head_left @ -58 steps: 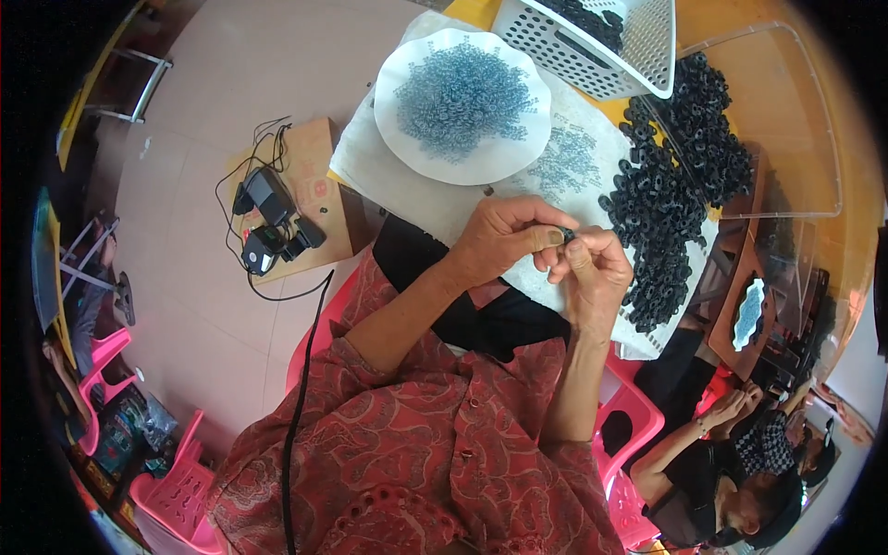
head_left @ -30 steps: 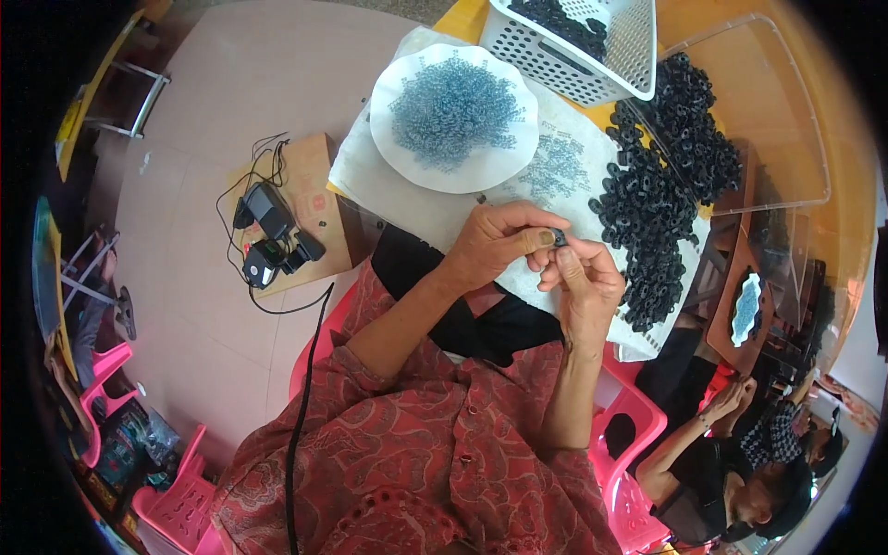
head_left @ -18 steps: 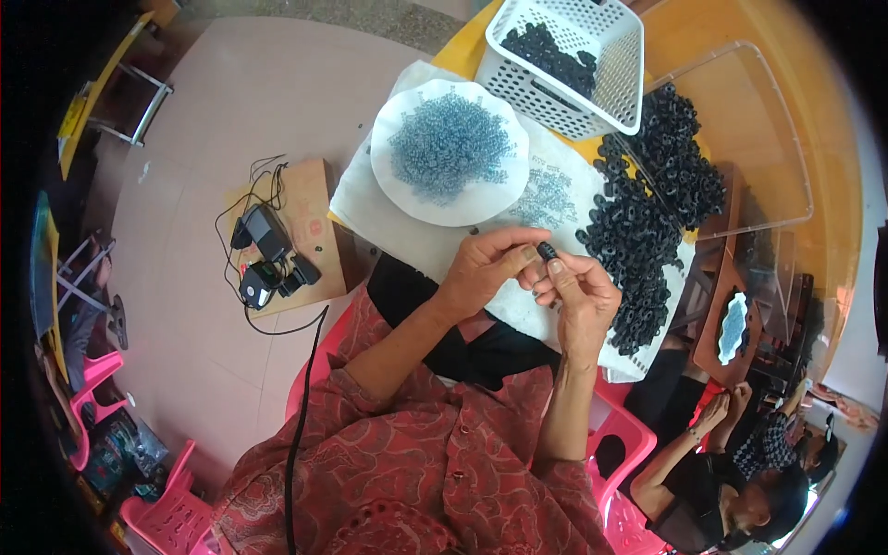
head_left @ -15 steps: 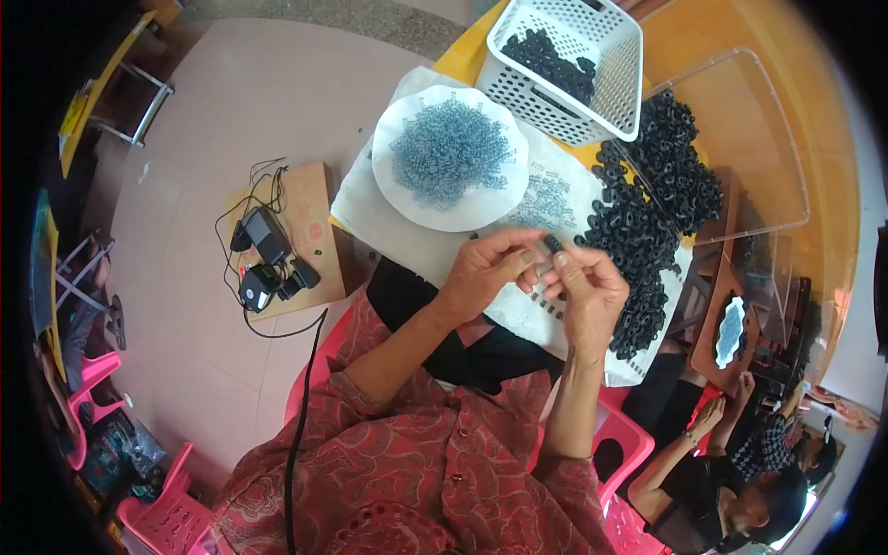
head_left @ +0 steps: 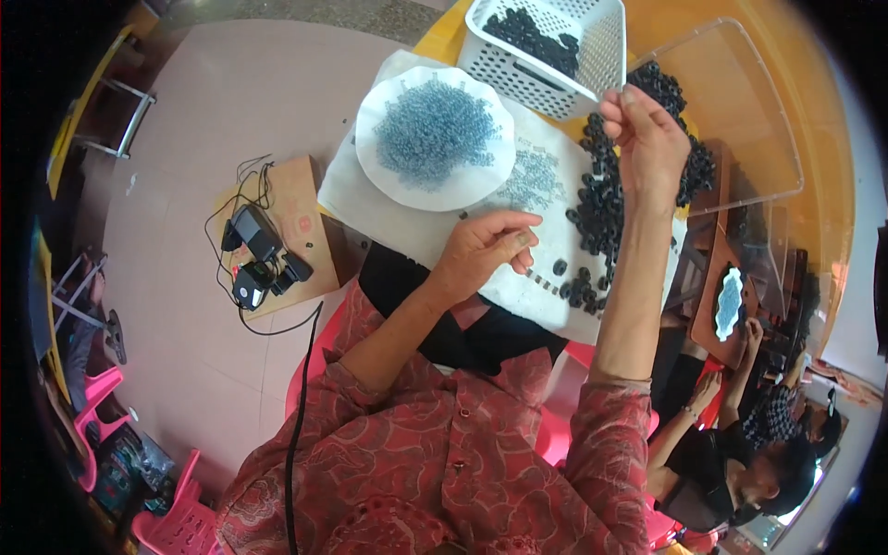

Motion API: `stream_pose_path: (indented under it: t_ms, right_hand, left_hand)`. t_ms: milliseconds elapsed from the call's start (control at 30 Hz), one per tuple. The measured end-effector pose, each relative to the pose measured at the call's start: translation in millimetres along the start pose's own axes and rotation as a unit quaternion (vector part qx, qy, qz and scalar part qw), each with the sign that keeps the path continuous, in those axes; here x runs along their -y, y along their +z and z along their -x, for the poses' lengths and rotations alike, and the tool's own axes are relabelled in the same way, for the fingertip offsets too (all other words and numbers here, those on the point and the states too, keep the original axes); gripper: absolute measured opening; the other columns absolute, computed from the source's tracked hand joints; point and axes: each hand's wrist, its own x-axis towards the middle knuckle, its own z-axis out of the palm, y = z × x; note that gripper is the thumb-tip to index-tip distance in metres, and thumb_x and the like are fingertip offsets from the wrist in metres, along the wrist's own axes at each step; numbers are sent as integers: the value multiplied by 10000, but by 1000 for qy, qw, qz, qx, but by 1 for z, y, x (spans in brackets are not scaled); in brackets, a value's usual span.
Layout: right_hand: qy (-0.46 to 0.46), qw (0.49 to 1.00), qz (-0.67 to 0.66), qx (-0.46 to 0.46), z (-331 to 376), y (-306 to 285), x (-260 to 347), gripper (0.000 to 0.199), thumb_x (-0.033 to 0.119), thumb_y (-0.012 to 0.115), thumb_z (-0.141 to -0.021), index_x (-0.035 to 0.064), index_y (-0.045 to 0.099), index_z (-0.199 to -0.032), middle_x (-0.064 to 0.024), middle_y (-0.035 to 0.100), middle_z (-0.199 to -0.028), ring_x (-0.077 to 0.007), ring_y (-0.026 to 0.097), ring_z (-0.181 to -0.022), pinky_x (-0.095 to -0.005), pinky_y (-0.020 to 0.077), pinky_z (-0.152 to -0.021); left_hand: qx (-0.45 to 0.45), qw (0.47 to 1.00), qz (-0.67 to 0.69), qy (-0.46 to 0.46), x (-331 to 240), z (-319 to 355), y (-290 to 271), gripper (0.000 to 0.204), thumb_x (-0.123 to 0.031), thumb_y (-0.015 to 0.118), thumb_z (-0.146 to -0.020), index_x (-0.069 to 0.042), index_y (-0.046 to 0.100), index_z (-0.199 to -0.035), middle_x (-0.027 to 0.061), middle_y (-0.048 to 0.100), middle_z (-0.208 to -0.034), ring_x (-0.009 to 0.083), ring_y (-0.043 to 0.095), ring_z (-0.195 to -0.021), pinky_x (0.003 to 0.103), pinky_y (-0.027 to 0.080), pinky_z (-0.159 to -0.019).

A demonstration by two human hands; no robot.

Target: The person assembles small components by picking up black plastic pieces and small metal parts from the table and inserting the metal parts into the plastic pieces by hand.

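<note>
Where both hands met before, right hand (head_left: 647, 139) now reaches the basket (head_left: 548, 48).

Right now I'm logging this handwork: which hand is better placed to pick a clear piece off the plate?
Probably the left hand: it rests beside the plate. The right hand is raised by the basket.

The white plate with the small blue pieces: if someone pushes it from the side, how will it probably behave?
The white plate looks shallow and flat, so it would probably slide on the white cloth rather than tip. The heaped blue pieces look small and loose, so a quick push may spill some.
</note>
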Motion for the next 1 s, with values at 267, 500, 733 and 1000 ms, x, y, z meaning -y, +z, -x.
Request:
stream_pose_path:
  t_ms: [267,500,733,1000]
  right_hand:
    - [6,974,198,-106,90,-68,16,155,65,629,-873,-31,645,-993,-76,665,-843,-90,602,-626,-183,419,-493]
    - [7,909,401,-117,156,-124,-36,129,77,654,-852,-26,660,-929,-40,630,-762,-87,559,-606,-228,449,-550]
    - [-64,821,559,-100,164,-120,-46,125,83,689,-794,-5,692,-882,-141,612,-757,-225,606,-645,-327,482,-612]
    - [-82,729,675,-84,156,-116,-49,168,206,684,-790,46,702,-838,-154,601,-800,-342,622,-674,-416,494,-618]
  left_hand:
    - [1,1000,-10,4,0,-1,1,254,-65,530,-940,14,580,-1177,67,626,-909,98,599,-723,240,514,-669]
    - [6,999,-34,21,1,1,2,246,-69,536,-940,13,583,-1167,59,620,-905,89,604,-731,225,517,-671]
    - [-6,999,-33,21,1,4,6,243,-50,534,-934,20,593,-1159,48,627,-907,95,584,-726,231,495,-680]
    - [-3,974,-203,96,6,6,16,226,44,535,-855,9,611,-1065,59,582,-876,96,624,-721,220,511,-612]
